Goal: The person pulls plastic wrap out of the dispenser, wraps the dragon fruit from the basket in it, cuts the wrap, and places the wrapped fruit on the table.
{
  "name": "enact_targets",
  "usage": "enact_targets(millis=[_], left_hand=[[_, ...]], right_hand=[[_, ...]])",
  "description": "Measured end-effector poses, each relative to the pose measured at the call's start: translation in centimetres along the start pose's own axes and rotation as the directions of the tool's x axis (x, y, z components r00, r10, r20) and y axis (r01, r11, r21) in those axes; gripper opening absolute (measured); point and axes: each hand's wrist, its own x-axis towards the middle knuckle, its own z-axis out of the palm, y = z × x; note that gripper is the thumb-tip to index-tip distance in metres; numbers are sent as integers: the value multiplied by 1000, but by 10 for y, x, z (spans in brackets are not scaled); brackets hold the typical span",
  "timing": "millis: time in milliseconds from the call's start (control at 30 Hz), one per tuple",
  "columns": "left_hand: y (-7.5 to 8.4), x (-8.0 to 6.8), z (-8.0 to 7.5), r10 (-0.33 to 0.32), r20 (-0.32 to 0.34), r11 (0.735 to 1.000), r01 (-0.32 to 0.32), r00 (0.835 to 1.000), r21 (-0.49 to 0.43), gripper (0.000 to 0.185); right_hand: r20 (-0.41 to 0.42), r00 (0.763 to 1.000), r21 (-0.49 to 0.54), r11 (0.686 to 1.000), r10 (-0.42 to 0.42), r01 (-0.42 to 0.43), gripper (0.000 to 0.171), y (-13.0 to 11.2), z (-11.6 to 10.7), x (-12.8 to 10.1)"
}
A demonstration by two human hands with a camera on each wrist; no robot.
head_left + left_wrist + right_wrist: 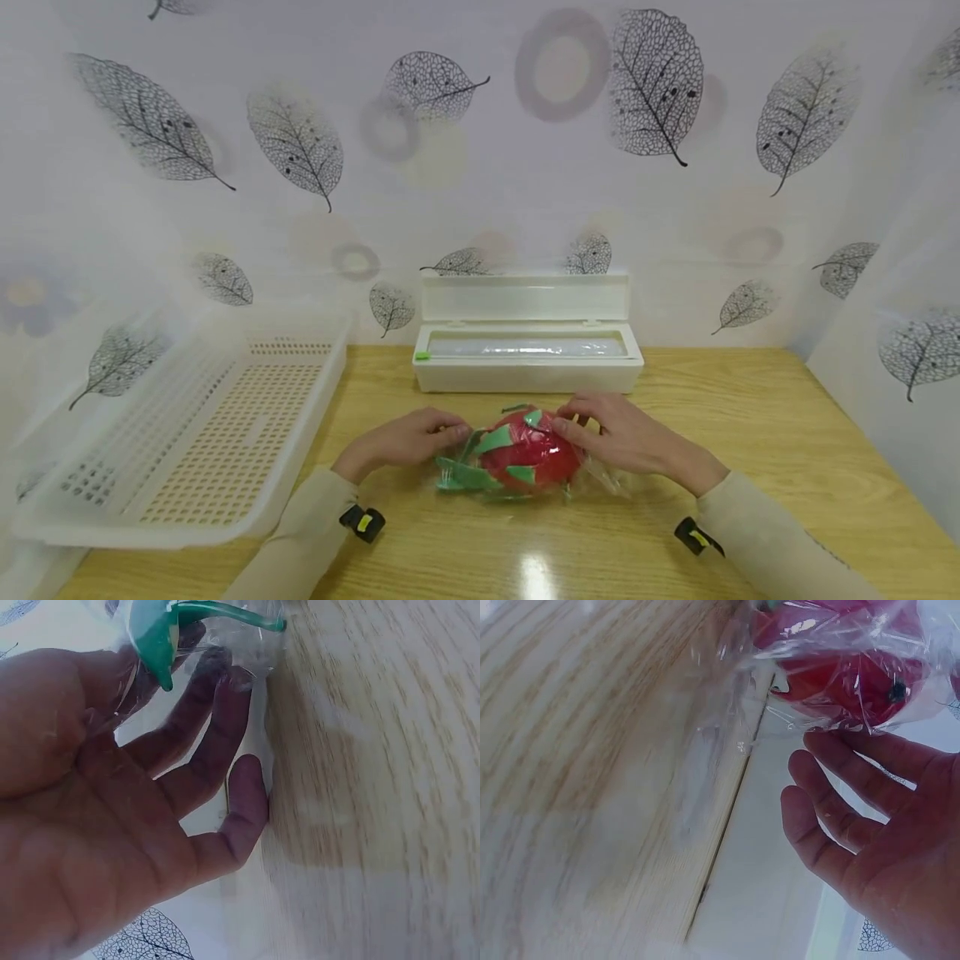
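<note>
A dragon fruit (536,450), red with green scales, lies on its side on the wooden table in clear cling film (832,637). My left hand (416,437) is at its green-tipped left end. Thumb and forefinger there pinch the film, which stretches over them beside a green scale (154,637); the other fingers of that hand bend loosely. At the fruit's right side, my right hand (618,429) pinches the film with thumb and forefinger close against the red skin. Its remaining fingers are half curled below the film in the right wrist view. A loose film tail (607,477) trails rightward.
Behind the fruit stands a white cling film box (528,377), its lid raised, with a film roll (525,347) inside and a green slider (423,356) at the left. A white perforated basket (258,508) sits on the left. Leaf-patterned cloth hangs around the table (810,500).
</note>
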Motion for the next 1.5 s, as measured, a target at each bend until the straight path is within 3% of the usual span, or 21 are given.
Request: enact_targets(millis=[100,233,433,500,600,667,733,833,933,1100,1300,1500], left_hand=[[-1,-1,-1,-19,-42,1000,19,999,0,33],[-4,-1,-1,-59,-110,996,51,992,-74,34],[-5,-6,-6,-116,-240,991,95,964,-97,35],[1,-11,-8,-114,-296,993,97,948,-74,35],[13,-23,-11,-53,-333,999,47,942,-27,31],[22,-34,-11,-2,-321,999,16,947,39,27],[30,-44,-10,34,-257,996,-12,966,87,32],[34,-53,-3,6,-142,987,16,990,157,60],[29,-53,7,-16,-70,979,30,997,204,83],[15,-42,18,9,-116,979,15,993,204,75],[3,-31,16,85,-167,971,-44,982,235,56],[-2,-25,12,64,-149,979,-34,987,199,46]], right_hand=[[12,1000,6,1000,0,0,38,1,0,0],[39,999,17,1000,13,-14,43,1,1,0],[57,998,27,999,17,-19,42,1,2,1],[59,998,33,999,15,-17,40,1,2,2],[62,998,39,999,14,-16,39,2,2,2],[68,998,47,999,13,-17,39,2,2,3],[69,998,48,999,14,-17,41,3,2,3],[66,998,48,999,14,-17,44,4,1,2],[63,998,48,999,9,-12,45,5,1,1],[67,998,50,999,-4,1,44,7,2,1],[62,998,45,999,-16,13,44,9,4,1],[50,999,38,999,-18,16,45,10,3,1]])
